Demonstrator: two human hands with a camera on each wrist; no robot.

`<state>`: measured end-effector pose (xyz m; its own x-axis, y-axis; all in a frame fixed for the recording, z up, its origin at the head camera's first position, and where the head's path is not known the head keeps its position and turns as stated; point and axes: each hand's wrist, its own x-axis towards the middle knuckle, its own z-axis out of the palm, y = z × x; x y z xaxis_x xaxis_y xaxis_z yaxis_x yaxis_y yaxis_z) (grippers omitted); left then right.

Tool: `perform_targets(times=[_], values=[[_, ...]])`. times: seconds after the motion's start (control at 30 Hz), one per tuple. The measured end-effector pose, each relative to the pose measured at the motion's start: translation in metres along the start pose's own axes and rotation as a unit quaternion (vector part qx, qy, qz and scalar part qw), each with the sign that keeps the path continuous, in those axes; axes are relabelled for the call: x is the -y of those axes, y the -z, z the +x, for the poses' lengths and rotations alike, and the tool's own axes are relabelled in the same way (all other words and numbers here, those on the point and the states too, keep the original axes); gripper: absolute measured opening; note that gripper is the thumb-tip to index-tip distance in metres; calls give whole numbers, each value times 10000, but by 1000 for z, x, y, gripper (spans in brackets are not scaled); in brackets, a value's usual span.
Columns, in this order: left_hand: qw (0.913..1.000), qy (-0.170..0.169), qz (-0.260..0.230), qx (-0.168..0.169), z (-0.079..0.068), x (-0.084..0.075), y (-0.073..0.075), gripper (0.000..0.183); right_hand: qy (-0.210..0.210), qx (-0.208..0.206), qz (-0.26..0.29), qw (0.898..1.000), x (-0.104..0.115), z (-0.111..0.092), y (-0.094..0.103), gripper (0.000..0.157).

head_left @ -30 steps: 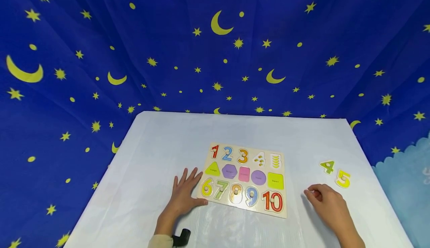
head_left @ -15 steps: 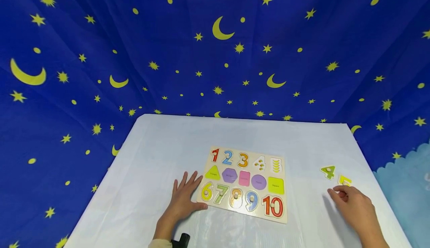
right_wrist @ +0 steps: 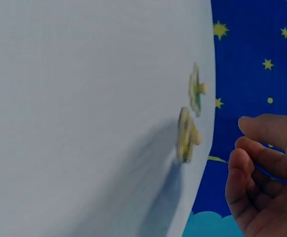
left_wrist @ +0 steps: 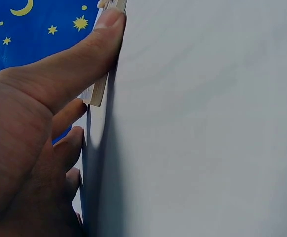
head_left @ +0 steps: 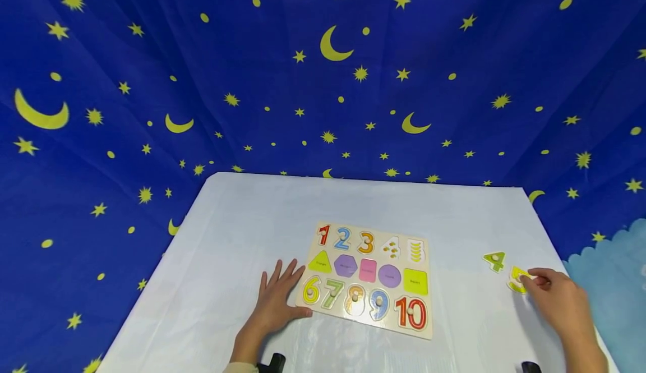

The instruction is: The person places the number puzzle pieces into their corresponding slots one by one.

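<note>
A wooden number puzzle board (head_left: pixel 370 254) lies on the table. My left hand (head_left: pixel 275 304) rests at its left corner, fingers spread and straight, thumb along the front edge. In the left wrist view the thumb (left_wrist: pixel 86 57) touches the board's edge (left_wrist: pixel 100 91). To the right of the board lie a green number 4 piece (head_left: pixel 494 261) and a yellow number 5 piece (head_left: pixel 517 284). My right hand (head_left: pixel 562 300) hovers over the 5, thumb and fingers bent and slightly parted. The right wrist view shows a gap between its fingertips (right_wrist: pixel 247 126) and the knob of the 5.
The white-covered table (head_left: pixel 262 210) has a blue curtain (head_left: pixel 282 70) with yellow moons and stars behind it. Numbers 1, 2, 3 and 6 to 10 sit in the board. The recesses with 4 and 5 pictures show bare. Black camera mounts (head_left: pixel 275 362) show at the wrists.
My right hand has moved rightward from beside the board to over the number 5 piece. My left hand stays at the board's corner. The view has tilted slightly up.
</note>
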<state>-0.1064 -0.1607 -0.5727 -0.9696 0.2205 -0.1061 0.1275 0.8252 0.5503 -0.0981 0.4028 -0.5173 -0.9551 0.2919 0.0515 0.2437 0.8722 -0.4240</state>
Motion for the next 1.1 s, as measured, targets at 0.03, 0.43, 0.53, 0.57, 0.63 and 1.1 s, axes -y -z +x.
perform_targets(times=[0.03,0.43,0.53,0.57,0.63,1.1], values=[[10000,7,-6,14,0,0,0,107,49,-42,-46,10000,-2,1,-1,35],[9999,-27,-10,142,-4,-1,1,106,-407,469,-199,9979,-11,11,-19,40],[9999,-8,53,150,-3,0,0,106,-372,480,-204,9979,-13,13,-22,39],[9999,-16,68,146,-3,0,0,106,-372,483,-197,9979,-14,14,-23,38],[9999,-52,82,127,-2,0,0,105,-400,485,-186,9979,-16,15,-24,37],[10000,-13,32,46,0,-1,1,105,-463,657,-143,9967,-10,18,-25,38]])
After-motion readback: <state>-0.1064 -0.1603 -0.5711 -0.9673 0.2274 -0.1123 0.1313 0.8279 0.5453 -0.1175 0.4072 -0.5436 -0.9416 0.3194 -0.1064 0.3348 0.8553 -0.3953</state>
